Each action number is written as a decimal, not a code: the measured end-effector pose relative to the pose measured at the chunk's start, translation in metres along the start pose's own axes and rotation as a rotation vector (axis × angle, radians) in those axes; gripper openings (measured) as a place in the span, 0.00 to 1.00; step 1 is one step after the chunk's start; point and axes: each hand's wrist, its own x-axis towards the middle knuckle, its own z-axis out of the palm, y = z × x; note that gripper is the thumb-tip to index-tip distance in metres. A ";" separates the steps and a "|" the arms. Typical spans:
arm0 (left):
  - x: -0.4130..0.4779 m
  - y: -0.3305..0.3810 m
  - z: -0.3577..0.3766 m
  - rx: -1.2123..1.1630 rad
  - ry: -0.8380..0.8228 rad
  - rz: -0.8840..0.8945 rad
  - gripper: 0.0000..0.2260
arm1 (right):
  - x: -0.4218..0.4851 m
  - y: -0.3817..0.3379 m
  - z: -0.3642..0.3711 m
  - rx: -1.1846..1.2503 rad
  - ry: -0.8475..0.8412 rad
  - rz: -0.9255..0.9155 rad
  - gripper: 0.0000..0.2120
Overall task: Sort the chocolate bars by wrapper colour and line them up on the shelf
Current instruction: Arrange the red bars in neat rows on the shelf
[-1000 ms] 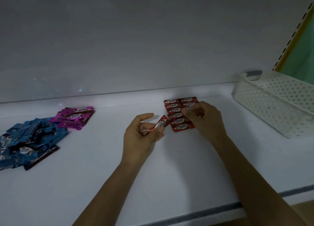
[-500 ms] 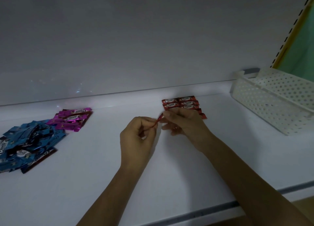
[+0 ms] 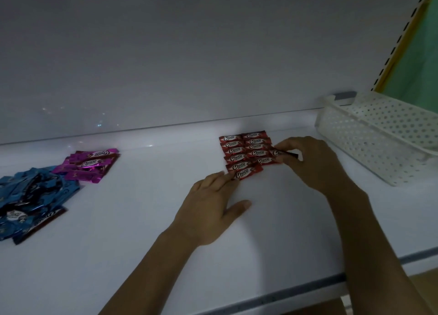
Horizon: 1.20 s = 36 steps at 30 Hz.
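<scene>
Several red-wrapped chocolate bars (image 3: 244, 152) lie in two neat columns near the back of the white shelf (image 3: 142, 231). My right hand (image 3: 308, 165) pinches one red bar (image 3: 282, 153) at the right edge of those columns. My left hand (image 3: 213, 210) lies flat on the shelf, its fingertips touching the nearest red bar (image 3: 245, 173). A loose heap of pink bars (image 3: 90, 164) sits to the left, and a pile of blue bars (image 3: 30, 196) at the far left.
A white perforated plastic basket (image 3: 379, 134) stands on the shelf at the right, close to my right hand. A dark brown-wrapped bar (image 3: 40, 224) pokes out from under the blue pile. The shelf's grey front edge (image 3: 260, 298) runs along the bottom.
The red bar passed from my left hand to my right, which carried it to the right side of the red columns. My left hand flattened onto the shelf beside the nearest red bar.
</scene>
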 end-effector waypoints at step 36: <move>-0.108 -0.068 -0.076 0.155 0.383 -0.402 0.23 | 0.007 -0.176 0.124 0.216 -0.397 -0.462 0.12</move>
